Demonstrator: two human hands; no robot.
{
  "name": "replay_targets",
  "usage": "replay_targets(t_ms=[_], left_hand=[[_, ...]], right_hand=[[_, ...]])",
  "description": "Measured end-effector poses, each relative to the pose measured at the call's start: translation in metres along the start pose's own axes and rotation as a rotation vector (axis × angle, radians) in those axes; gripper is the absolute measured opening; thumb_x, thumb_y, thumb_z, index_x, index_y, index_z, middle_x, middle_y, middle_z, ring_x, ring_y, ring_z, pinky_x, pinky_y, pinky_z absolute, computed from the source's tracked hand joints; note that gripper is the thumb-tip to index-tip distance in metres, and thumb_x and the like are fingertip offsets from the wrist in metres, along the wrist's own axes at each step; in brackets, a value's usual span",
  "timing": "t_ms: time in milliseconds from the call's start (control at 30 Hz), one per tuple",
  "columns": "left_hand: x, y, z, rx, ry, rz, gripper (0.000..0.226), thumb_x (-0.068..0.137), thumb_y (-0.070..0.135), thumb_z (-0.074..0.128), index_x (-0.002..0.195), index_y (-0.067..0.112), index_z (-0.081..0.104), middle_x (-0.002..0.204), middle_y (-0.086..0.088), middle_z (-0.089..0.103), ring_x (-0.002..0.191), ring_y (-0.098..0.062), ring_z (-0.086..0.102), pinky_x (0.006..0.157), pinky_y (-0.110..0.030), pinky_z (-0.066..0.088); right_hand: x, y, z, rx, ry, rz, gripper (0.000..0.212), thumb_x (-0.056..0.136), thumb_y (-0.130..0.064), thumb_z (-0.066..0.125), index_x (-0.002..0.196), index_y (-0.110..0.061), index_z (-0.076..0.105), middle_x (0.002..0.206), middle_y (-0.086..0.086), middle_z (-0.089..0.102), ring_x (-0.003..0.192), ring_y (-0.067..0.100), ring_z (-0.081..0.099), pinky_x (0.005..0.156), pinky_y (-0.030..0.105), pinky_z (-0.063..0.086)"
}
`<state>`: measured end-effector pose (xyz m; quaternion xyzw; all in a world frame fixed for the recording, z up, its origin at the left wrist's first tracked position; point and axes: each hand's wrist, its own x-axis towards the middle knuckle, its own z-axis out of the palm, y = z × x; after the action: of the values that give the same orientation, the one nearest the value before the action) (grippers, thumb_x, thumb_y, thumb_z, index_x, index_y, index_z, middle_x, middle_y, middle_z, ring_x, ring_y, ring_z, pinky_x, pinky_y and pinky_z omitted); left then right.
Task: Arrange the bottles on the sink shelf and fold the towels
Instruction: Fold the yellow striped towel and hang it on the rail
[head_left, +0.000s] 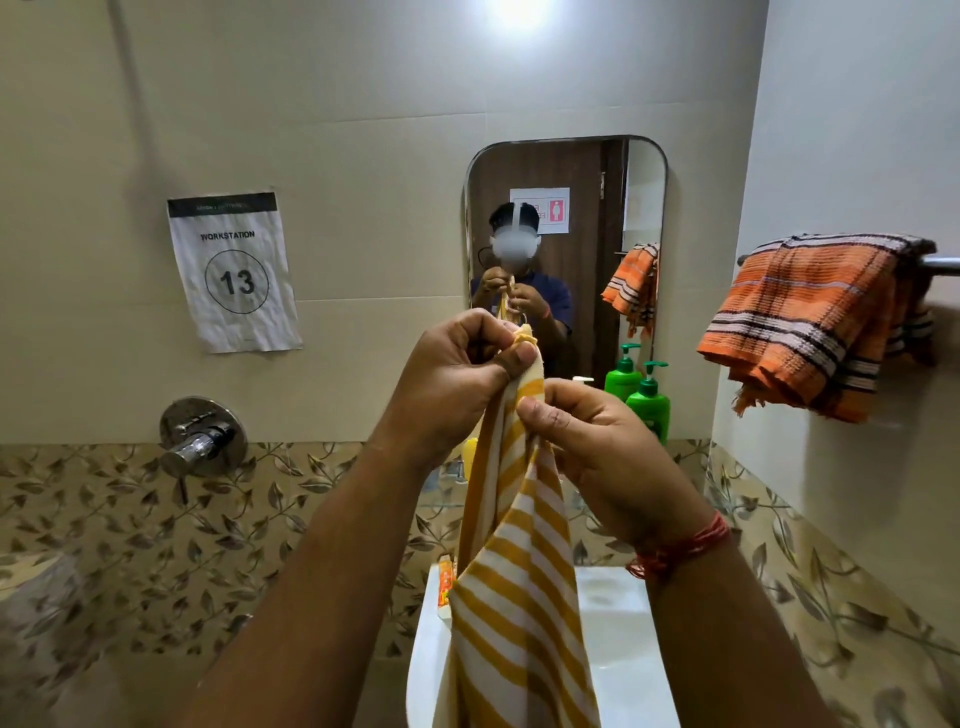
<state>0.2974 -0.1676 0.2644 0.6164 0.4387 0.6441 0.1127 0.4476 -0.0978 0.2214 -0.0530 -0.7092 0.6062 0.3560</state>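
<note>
A yellow-and-white striped towel hangs down in front of me over the white sink. My left hand pinches its top corner, raised before the mirror. Just below and to the right, my right hand pinches the towel's upper edge. A green pump bottle stands on the glass shelf under the mirror, with its reflection beside it. A yellow object shows on the shelf behind my left wrist, mostly hidden. An orange striped towel hangs over the wall rail on the right.
A mirror is fixed above the shelf. A chrome tap valve sticks out of the left wall. An orange tube lies on the sink's left rim. A paper sign reading 13 hangs on the tiles.
</note>
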Motion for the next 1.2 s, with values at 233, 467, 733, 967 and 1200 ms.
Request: replay_targets(t_ms=[233, 467, 733, 967, 1200], left_hand=[[0.001, -0.014, -0.004, 0.058, 0.276, -0.089, 0.017, 0.092, 0.021, 0.072, 0.077, 0.026, 0.065, 0.075, 0.012, 0.070, 0.071, -0.004, 0.069, 0.065, -0.020, 0.057], [0.011, -0.025, -0.042, 0.052, 0.696, -0.140, 0.018, 0.091, 0.011, 0.070, 0.079, 0.022, 0.064, 0.075, 0.003, 0.066, 0.068, -0.012, 0.062, 0.067, -0.030, 0.059], [0.014, -0.036, -0.067, 0.083, 0.926, -0.163, 0.016, 0.092, 0.019, 0.072, 0.082, 0.027, 0.062, 0.083, 0.007, 0.069, 0.076, -0.006, 0.066, 0.072, -0.020, 0.057], [0.010, -0.030, -0.048, 0.169, 0.666, -0.095, 0.009, 0.095, 0.021, 0.067, 0.089, 0.027, 0.062, 0.087, 0.003, 0.067, 0.081, -0.014, 0.066, 0.074, -0.027, 0.059], [0.019, -0.032, -0.081, 0.210, 0.855, -0.127, 0.018, 0.096, 0.019, 0.064, 0.082, 0.027, 0.055, 0.086, 0.005, 0.064, 0.081, -0.014, 0.060, 0.075, -0.026, 0.055]], right_hand=[[-0.005, -0.004, -0.009, -0.557, -0.020, 0.092, 0.047, 0.076, -0.067, 0.052, 0.091, -0.029, 0.075, 0.095, -0.006, 0.071, 0.091, 0.010, 0.068, 0.089, 0.035, 0.057], [-0.021, 0.008, -0.026, -0.783, -0.196, 0.417, 0.067, 0.070, -0.075, 0.050, 0.105, -0.024, 0.075, 0.111, -0.008, 0.065, 0.101, 0.011, 0.064, 0.095, 0.038, 0.055], [-0.036, 0.040, -0.047, -1.046, -0.167, 0.610, 0.040, 0.090, -0.063, 0.052, 0.084, -0.028, 0.070, 0.099, -0.001, 0.066, 0.081, 0.009, 0.061, 0.065, 0.022, 0.047], [-0.019, 0.037, -0.026, -1.044, 0.033, 0.055, 0.032, 0.094, -0.053, 0.053, 0.089, -0.028, 0.071, 0.109, -0.015, 0.043, 0.107, 0.008, 0.043, 0.088, 0.025, 0.043], [-0.045, 0.033, -0.033, -0.143, -0.145, 0.007, 0.042, 0.080, -0.065, 0.064, 0.095, -0.028, 0.075, 0.090, -0.004, 0.071, 0.084, 0.014, 0.068, 0.071, 0.026, 0.057]])
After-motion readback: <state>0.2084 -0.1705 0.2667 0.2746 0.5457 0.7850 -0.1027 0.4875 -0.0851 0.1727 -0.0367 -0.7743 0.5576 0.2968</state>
